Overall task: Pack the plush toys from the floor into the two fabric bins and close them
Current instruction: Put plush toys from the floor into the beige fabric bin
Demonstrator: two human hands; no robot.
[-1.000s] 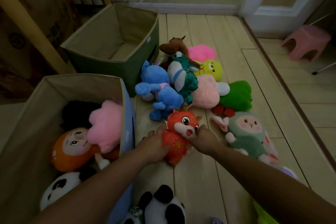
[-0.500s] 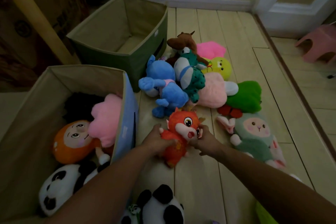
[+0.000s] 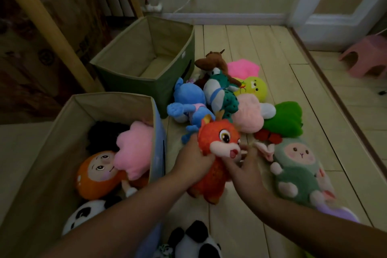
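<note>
On a plank floor [image 3: 240, 48] between two fabric bins and a heap of plush toys, a person holds an orange fox toy [image 3: 213, 159] upright in both hands. The left hand [image 3: 193, 159] curls its fingers round the toy's left side at the head and shoulder; the right hand [image 3: 243, 165] grips it under the chin, fingers bent against the chest. The toy's feet look to be just above the boards, though contact cannot be told.

The near bin [image 3: 41, 153], at left, already holds a pink plush [image 3: 136, 148], an orange doll [image 3: 98, 174], a black toy [image 3: 104, 134] and a panda [image 3: 83, 213]. The green bin [image 3: 167, 90] behind it stands open with nothing seen inside.

Still on the floor beyond the hands lie a blue toy [image 3: 188, 102], a teal-and-white toy [image 3: 219, 94], a brown toy [image 3: 211, 60], a yellow toy [image 3: 253, 88], a bright pink toy [image 3: 243, 67], a pale pink toy [image 3: 249, 115] and a green toy [image 3: 287, 121]. A green lamb [image 3: 295, 169] lies just right of the right hand, and another panda [image 3: 194, 243] sits at the bottom edge. A pink stool [image 3: 368, 56] stands far right.
</note>
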